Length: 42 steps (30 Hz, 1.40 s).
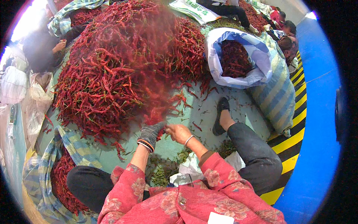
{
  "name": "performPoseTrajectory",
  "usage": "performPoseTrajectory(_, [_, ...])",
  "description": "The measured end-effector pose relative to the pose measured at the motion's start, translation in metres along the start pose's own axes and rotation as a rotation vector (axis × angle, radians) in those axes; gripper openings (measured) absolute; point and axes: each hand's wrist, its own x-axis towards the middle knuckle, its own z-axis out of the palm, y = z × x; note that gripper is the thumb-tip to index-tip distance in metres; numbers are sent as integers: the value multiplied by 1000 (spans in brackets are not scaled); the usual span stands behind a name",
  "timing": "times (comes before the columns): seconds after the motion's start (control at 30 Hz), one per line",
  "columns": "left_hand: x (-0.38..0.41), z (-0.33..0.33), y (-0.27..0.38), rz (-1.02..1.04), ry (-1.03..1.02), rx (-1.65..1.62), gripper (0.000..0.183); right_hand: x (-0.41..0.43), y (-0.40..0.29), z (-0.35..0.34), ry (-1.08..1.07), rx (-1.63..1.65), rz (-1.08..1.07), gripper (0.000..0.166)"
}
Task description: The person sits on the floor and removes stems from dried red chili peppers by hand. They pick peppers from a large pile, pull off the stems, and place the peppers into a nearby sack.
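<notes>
My left hand (pixel 148 135), in a grey knit glove with an orange-edged cuff, holds dried red chili peppers (pixel 160 134). My bare right hand (pixel 179 133), with a pale bangle at the wrist, is just to the right of them. Its fingertips are bent in close to the stem ends; whether they pinch a stem is too small to tell. Directly ahead rises a large heap of dried red chili peppers (pixel 112 81), partly blurred by a smudge in the view. Between my legs lie loose green stems (pixel 160 175) beside crumpled white sacking (pixel 190 168).
At the right, an open woven sack (pixel 240 81) of dark red chilies stands against a full striped sack (pixel 277 95). A checked sack (pixel 42 179) with chilies lies at lower left. Other people (pixel 288 42) sit farther back. Yellow-black floor striping (pixel 291 142) borders a blue surface (pixel 318 112).
</notes>
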Motion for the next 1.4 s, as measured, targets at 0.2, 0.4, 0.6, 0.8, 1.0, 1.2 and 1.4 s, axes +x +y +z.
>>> performPoseTrajectory(0.2, [22, -24, -38, 553, -65, 1129, 20, -37, -33, 14, -290, -226, -484, 15])
performPoseTrajectory(0.4, [21, -26, -29, -19, -17, 63, 12, -38, 37, 14, -232, -291, -3, 24])
performPoseTrajectory(0.6, [22, -24, -40, -116, -12, -247, 10, -27, 144, -44, 12, -452, 525, 29])
performPoseTrajectory(0.8, [26, -19, -48, -199, 2, -229, 12, -24, 156, 18, 88, -376, 667, 30])
performPoseTrajectory(1.0, [26, -5, -51, -55, 78, -198, 16, -7, 123, 7, 186, 140, 391, 25])
performPoseTrajectory(1.2, [35, -8, -62, -129, -53, -511, 26, 20, 7, 16, 63, 203, -16, 18])
performPoseTrajectory(1.4, [39, -23, -59, -152, 154, -296, 13, 53, 43, -9, 166, 224, 46, 18])
